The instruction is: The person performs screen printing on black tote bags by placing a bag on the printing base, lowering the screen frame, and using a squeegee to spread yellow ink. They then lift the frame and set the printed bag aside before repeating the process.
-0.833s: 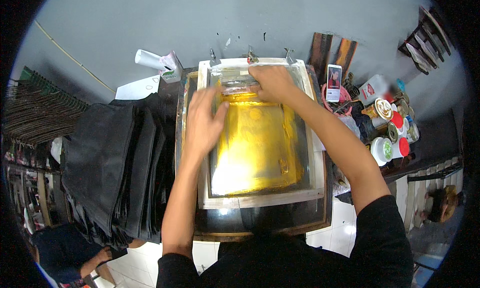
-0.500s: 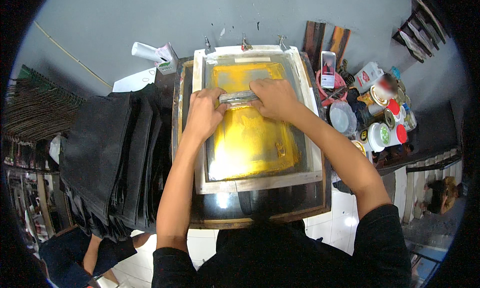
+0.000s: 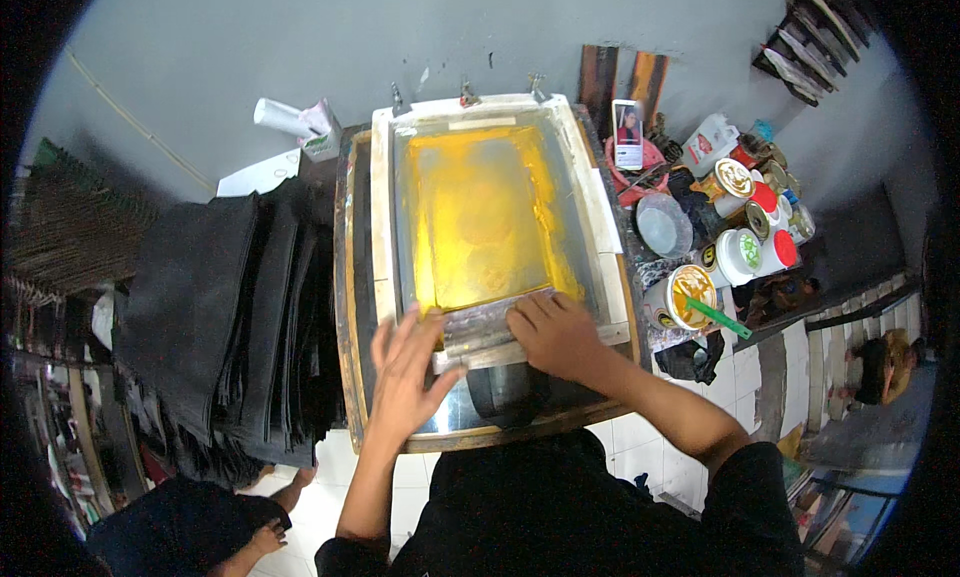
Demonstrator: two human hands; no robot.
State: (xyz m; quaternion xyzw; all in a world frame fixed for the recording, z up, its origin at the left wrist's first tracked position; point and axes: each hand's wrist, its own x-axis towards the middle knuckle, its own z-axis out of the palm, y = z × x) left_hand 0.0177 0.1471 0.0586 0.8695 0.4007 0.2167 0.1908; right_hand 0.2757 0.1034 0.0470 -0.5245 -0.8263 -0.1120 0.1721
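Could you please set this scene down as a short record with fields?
Left hand: fingers spread, at the left end of a grey bar; contact unclear
Right hand: gripping the bar's right end
Bar position: near end of a pale frame
Inside frame: yellow smears
Left side: pile of black cloth
Right side: upright phone, open tub holding a green-handled tool

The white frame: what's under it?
A dark table shows past the near edge of the frame. Anything beneath its middle can't be made out: yellow ink and the blade cover it.
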